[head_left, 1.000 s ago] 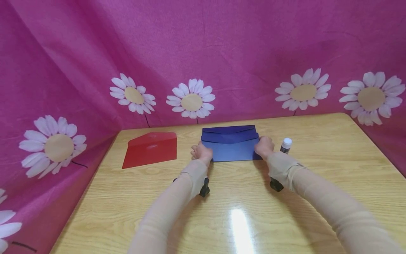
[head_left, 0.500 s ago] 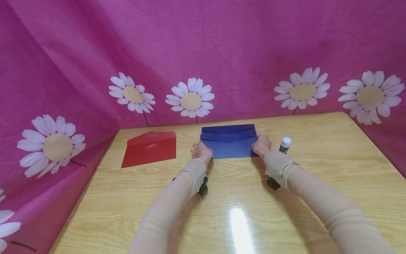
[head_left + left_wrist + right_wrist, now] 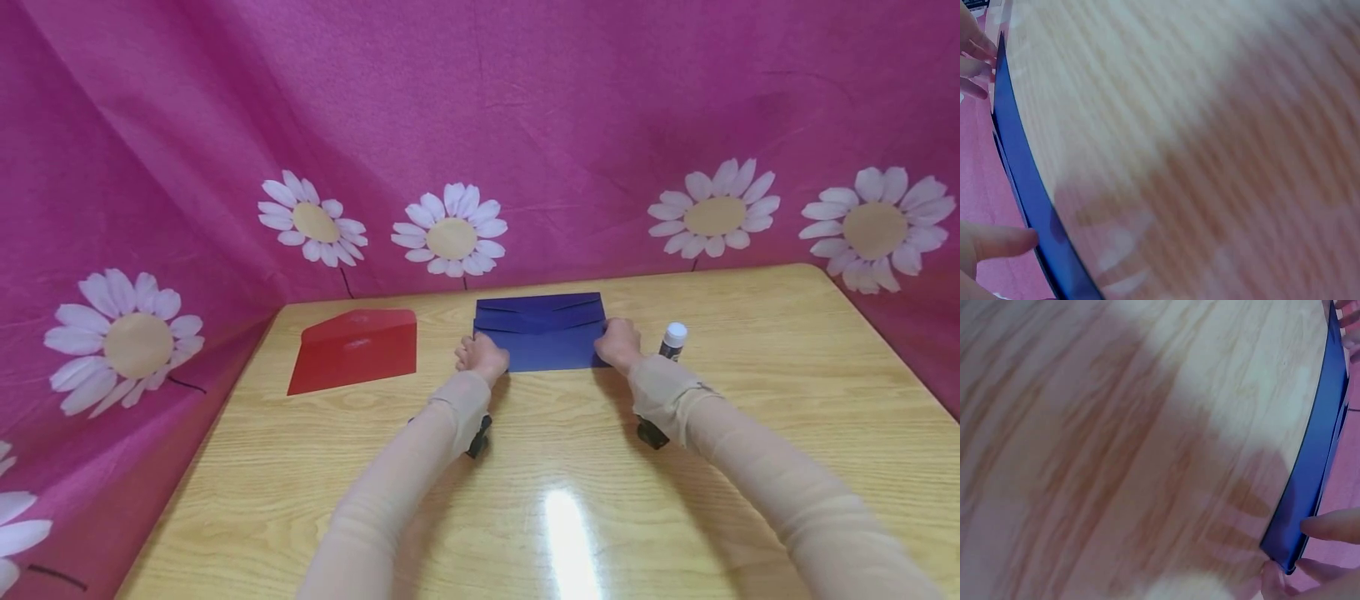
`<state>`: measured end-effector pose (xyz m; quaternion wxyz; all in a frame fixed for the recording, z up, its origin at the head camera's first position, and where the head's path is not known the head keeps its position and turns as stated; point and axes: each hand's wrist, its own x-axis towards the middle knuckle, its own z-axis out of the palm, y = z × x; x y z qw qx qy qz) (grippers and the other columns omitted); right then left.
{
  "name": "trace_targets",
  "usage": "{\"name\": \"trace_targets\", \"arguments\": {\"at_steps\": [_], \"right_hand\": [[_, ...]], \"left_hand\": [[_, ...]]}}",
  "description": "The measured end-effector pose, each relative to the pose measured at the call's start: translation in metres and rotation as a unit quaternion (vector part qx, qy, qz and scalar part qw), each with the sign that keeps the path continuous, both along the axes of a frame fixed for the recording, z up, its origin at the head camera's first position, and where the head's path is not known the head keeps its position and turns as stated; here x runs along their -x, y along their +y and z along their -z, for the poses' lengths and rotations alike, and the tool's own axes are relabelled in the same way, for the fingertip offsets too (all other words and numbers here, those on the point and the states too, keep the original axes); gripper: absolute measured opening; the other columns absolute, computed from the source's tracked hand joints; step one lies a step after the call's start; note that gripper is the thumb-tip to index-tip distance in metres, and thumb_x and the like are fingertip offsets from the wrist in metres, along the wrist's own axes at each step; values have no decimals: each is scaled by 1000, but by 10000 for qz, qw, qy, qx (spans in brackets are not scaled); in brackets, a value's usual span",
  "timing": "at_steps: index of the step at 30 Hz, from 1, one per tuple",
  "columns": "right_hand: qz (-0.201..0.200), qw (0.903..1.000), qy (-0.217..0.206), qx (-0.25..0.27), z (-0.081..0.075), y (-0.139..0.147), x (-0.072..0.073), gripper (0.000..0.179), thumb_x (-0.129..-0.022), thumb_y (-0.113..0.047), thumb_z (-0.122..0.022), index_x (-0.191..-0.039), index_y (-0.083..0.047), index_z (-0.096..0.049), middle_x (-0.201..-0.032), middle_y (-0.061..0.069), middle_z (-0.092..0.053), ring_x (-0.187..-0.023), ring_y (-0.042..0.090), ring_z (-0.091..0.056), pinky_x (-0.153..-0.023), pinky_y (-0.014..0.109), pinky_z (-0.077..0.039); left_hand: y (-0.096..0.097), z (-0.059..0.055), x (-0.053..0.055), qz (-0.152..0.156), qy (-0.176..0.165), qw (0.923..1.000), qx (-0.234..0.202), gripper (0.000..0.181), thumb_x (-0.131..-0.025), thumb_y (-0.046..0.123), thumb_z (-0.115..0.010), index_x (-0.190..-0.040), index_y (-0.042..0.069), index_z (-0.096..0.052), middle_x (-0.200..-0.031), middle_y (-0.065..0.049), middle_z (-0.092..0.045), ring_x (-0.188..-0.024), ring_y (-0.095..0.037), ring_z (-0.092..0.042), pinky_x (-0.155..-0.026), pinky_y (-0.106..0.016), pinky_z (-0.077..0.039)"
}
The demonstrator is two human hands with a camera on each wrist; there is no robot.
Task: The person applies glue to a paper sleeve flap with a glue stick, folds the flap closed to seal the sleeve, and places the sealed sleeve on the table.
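Note:
A blue envelope (image 3: 551,354) lies at the far middle of the table, with overlapping dark-blue flap-like layers along its upper part. My left hand (image 3: 483,358) grips its left end, fingers curled; the left wrist view shows a thumb (image 3: 1010,242) against the blue paper (image 3: 1029,169). At the opposite end, my right hand (image 3: 619,343) pinches the paper. A lower corner of the blue envelope (image 3: 1310,481) sits between thumb and fingers in the right wrist view. Some fingertips are hidden behind the hands.
Left of the blue envelope lies a red envelope (image 3: 360,354) with its flap raised. A glue stick (image 3: 675,337) with a white cap stands just right of my right hand. Pink cloth (image 3: 570,150) with daisies hangs behind the wooden table (image 3: 525,500).
The blue envelope's near edge has shifted slightly away from me and its face looks darker. My right hand has moved a little left with it. Red envelope and glue stick stay put.

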<state>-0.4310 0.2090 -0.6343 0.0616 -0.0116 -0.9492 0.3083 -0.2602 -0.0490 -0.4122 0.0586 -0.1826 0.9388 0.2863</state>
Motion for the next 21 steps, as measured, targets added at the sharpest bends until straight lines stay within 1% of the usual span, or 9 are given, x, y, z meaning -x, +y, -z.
{"name": "trace_targets", "arguments": {"at_steps": [3,5,7,8,9,13,16,18,21], "right_hand": [[-272,9986,-460,55,-93,-26,-67,45,-70,-9,-57,-113,5,-56,-111,26,-55,-102,45,-46,-85,53,-36],[-524,9975,-466,100,-153,-43,-114,48,-72,-6,-54,-116,11,-50,-114,30,-51,-107,47,-42,-89,54,-32],[-873,9950,-448,158,-198,-55,-150,45,-75,-4,-51,-115,15,-48,-115,32,-49,-106,45,-43,-91,52,-32],[-998,9942,-368,180,-211,-59,-161,44,-74,-3,-50,-114,17,-48,-113,33,-50,-98,42,-48,-88,49,-35],[-1094,9932,-338,191,-220,-62,-170,43,-75,-3,-49,-112,17,-48,-112,33,-50,-92,40,-51,-86,47,-37],[-1552,9866,-309,407,-233,-65,-183,39,-76,-1,-49,-111,16,-49,-112,33,-50,-90,37,-53,-84,44,-40],[-1863,9801,-303,612,-240,-64,-192,33,-79,1,-50,-109,15,-51,-110,32,-52,-102,42,-48,-88,47,-39],[-2078,9755,-225,681,-246,-61,-199,30,-79,2,-50,-107,14,-53,-106,31,-54,-99,41,-50,-85,47,-40],[-2355,9691,-100,734,-254,-55,-208,27,-80,3,-50,-104,13,-55,-103,28,-57,-93,38,-53,-81,45,-43]], "left_hand": [[-4,-6,1,214,-51,9998,-37,43,-82,18,-50,-121,0,-43,-120,-16,-38,-108,-32,-33,-88,-41,-30],[-8,-13,2,392,-111,9991,-84,42,-82,18,-49,-120,0,-45,-119,-17,-38,-108,-32,-32,-87,-42,-30],[-13,-22,3,641,-169,9977,-150,42,-83,19,-49,-120,0,-46,-121,-17,-38,-110,-33,-32,-89,-43,-29],[-17,-27,5,785,-218,9965,-181,41,-83,20,-49,-120,1,-47,-122,-18,-38,-111,-33,-32,-90,-43,-29],[-21,-33,6,950,-305,9948,-182,42,-84,20,-49,-121,1,-47,-123,-18,-38,-112,-33,-31,-90,-43,-29],[-58,8,65,1785,-356,9830,-230,46,-83,30,-54,-123,6,-49,-125,-13,-44,-114,-33,-36,-91,-44,-33],[-90,39,100,2437,-87,9686,-481,51,-82,37,-57,-121,5,-49,-119,-11,-52,-106,-28,-47,-81,-39,-42],[-99,14,81,2666,-194,9603,-800,52,-84,36,-56,-124,4,-46,-119,-12,-51,-105,-24,-49,-81,-37,-44],[-107,-36,36,2863,-268,9509,-1144,47,-88,29,-53,-125,1,-44,-121,-16,-49,-109,-26,-48,-87,-38,-42]]}}
